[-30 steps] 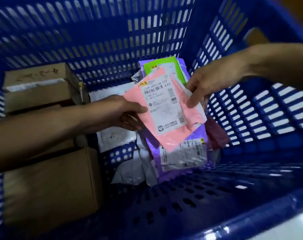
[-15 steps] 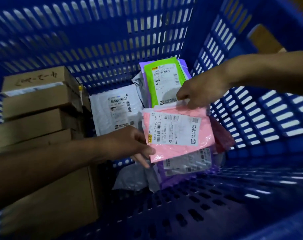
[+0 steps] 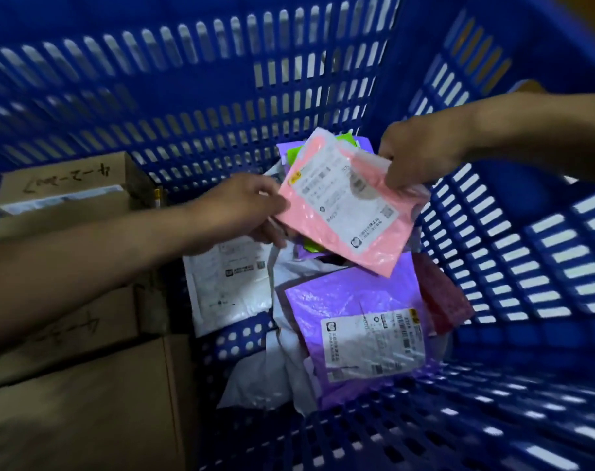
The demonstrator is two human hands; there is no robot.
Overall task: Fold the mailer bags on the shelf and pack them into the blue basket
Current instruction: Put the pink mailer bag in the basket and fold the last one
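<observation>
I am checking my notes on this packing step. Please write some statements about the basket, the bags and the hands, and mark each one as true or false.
1. The left hand and the right hand both hold the pink mailer. True.
2. The pink mailer lies flat on the floor of the blue basket. False: it is held up above the other bags.
3. The purple mailer carries no label. False: a white label is on it.
4. Cardboard boxes are at the left. True.
5. The green mailer covers the pink one. False: the pink one hides most of it.
</observation>
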